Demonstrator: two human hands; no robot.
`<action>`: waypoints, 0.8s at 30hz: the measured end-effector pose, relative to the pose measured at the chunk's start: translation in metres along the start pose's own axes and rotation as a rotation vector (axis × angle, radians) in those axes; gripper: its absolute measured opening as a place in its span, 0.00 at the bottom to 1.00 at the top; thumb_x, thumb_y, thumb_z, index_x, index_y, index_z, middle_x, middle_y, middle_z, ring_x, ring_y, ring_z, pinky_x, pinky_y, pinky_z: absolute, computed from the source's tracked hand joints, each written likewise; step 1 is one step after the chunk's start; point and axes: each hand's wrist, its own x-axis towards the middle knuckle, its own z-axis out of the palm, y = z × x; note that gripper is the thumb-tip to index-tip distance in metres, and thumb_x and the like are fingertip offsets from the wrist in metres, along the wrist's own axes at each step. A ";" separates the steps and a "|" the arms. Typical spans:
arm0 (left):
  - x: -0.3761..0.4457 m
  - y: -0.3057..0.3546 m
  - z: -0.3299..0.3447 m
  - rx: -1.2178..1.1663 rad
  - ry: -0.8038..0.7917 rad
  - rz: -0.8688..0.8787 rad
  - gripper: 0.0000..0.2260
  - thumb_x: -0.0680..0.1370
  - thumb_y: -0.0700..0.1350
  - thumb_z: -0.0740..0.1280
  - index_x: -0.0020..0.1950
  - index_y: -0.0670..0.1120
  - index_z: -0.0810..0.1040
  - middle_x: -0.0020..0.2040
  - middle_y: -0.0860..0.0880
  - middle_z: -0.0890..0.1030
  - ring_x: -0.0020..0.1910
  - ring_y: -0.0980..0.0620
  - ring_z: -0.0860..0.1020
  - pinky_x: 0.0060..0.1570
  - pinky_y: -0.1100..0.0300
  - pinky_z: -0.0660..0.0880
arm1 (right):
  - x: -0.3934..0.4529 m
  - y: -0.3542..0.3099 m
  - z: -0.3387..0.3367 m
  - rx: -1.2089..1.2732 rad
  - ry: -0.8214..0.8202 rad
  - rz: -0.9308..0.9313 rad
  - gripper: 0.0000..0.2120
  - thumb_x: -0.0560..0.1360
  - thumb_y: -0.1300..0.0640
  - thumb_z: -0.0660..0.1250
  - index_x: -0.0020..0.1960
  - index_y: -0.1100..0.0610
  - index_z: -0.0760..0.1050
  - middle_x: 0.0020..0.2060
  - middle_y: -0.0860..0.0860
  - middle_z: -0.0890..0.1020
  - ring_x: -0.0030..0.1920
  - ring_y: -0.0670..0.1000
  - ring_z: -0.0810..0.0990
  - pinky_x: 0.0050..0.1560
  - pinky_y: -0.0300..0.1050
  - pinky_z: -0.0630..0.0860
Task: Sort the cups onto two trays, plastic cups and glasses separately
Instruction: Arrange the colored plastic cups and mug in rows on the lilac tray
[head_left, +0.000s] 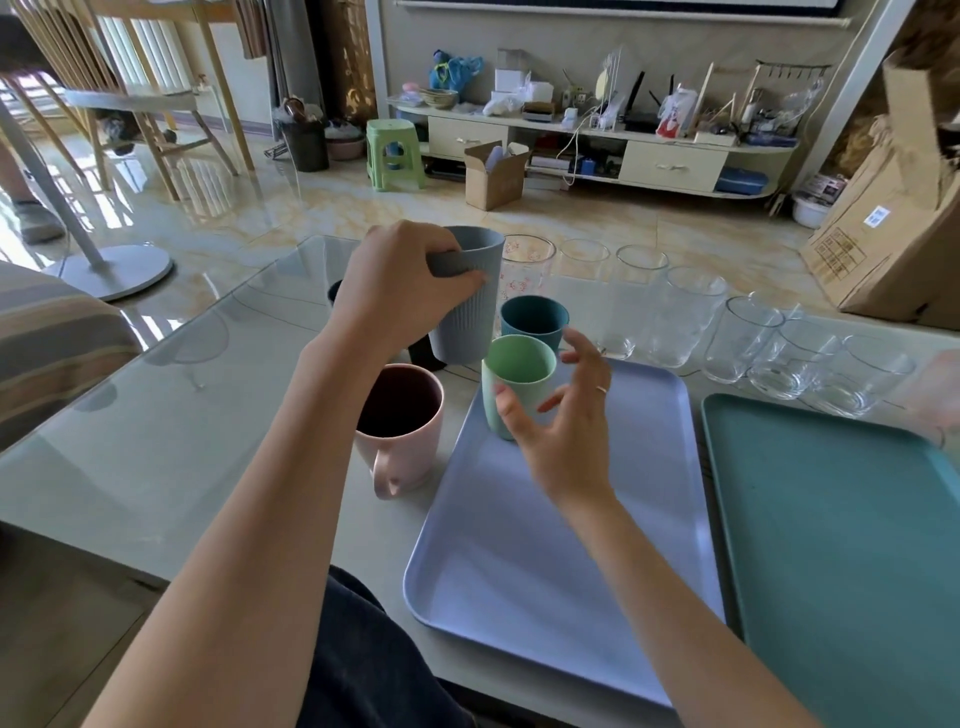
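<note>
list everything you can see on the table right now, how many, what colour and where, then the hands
Ribbed cup: 1, grey, held above the table's far middle.
Green cup: 1, on the lavender tray's far corner.
Teal cup: 1, behind the green cup.
Pink mug: 1, left of the lavender tray.
Glasses: about eight, clear, rowed along the far edge.
Lavender tray: 1, centre.
Teal tray: 1, right.
Left hand: gripping the ribbed cup.
Right hand: fingers spread by the green cup.
</note>
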 end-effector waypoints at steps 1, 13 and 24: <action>0.000 0.002 -0.002 -0.026 -0.019 0.010 0.09 0.72 0.50 0.71 0.40 0.45 0.81 0.32 0.50 0.75 0.35 0.49 0.72 0.32 0.58 0.64 | 0.004 -0.009 0.000 0.039 -0.021 -0.003 0.40 0.65 0.38 0.70 0.71 0.50 0.59 0.60 0.47 0.68 0.43 0.48 0.76 0.39 0.33 0.75; -0.012 0.020 -0.009 -0.424 -0.619 -0.041 0.05 0.70 0.43 0.73 0.44 0.51 0.82 0.33 0.61 0.82 0.33 0.61 0.77 0.34 0.71 0.76 | 0.002 -0.011 -0.020 0.099 -0.174 0.267 0.31 0.60 0.40 0.74 0.59 0.46 0.68 0.52 0.45 0.77 0.50 0.50 0.78 0.45 0.50 0.80; -0.013 -0.056 0.010 0.161 -0.672 -0.348 0.18 0.69 0.37 0.73 0.57 0.45 0.78 0.57 0.44 0.78 0.50 0.49 0.75 0.45 0.60 0.72 | -0.041 0.021 -0.015 0.026 -0.357 0.374 0.27 0.62 0.46 0.78 0.54 0.44 0.67 0.51 0.46 0.78 0.39 0.44 0.75 0.39 0.43 0.74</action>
